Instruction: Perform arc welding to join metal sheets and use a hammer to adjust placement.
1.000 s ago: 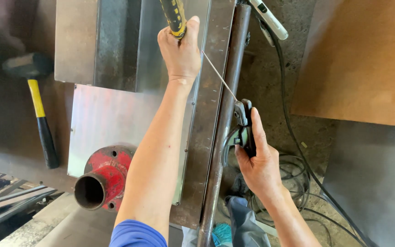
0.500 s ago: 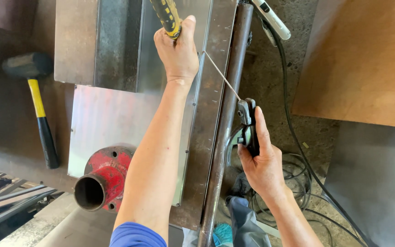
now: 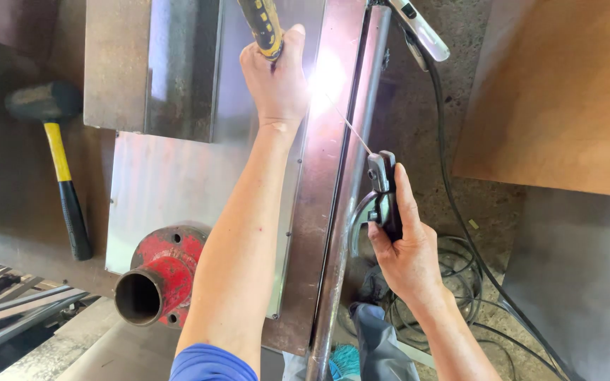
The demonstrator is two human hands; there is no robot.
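My left hand [image 3: 274, 79] grips a tool with a yellow-and-black handle [image 3: 264, 27], held against a long steel frame bar [image 3: 323, 190]. My right hand [image 3: 402, 247] holds a black electrode holder [image 3: 383, 190]. Its thin welding rod [image 3: 351, 127] slants up and left to the bar, where a bright arc glow [image 3: 327, 76] burns beside my left hand. A round steel pipe [image 3: 351, 197] runs along the frame's right side.
A yellow-handled rubber mallet [image 3: 61, 162] lies at the left. A red flanged pipe [image 3: 157, 279] sits at the lower left on a metal sheet [image 3: 171, 183]. A ground clamp [image 3: 421, 32] and black cables [image 3: 460, 268] are at the right, near a plywood board [image 3: 559, 99].
A bright arc has lit at the rod's tip on the frame bar. Both hands stay almost where they were.
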